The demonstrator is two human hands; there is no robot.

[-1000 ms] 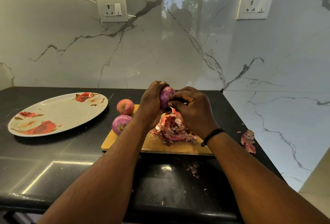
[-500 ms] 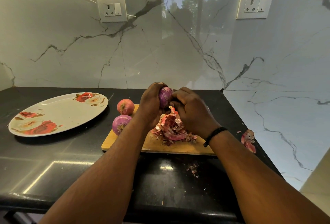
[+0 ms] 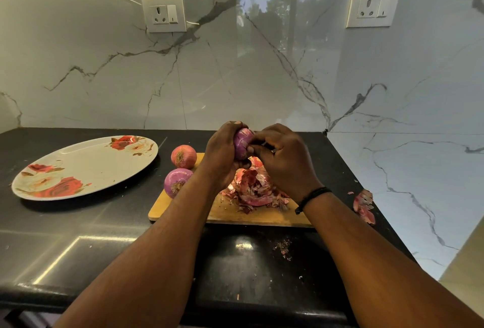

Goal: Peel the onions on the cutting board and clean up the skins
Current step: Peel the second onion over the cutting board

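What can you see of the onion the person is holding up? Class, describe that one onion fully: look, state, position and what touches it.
The held onion is purple, glossy and streaked with pale lines, so it looks mostly peeled. It is raised above the skin pile on the cutting board, touching neither. The left hand grips it from the left, fingers curled over its top; the right hand pinches at its right side. Much of it is hidden by the fingers.

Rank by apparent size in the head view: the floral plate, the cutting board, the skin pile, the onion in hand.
1. Floral plate and cutting board: similar spans, and the arms hide much of the board, so unsure.
2. Skin pile.
3. Held onion, partly covered by fingers.
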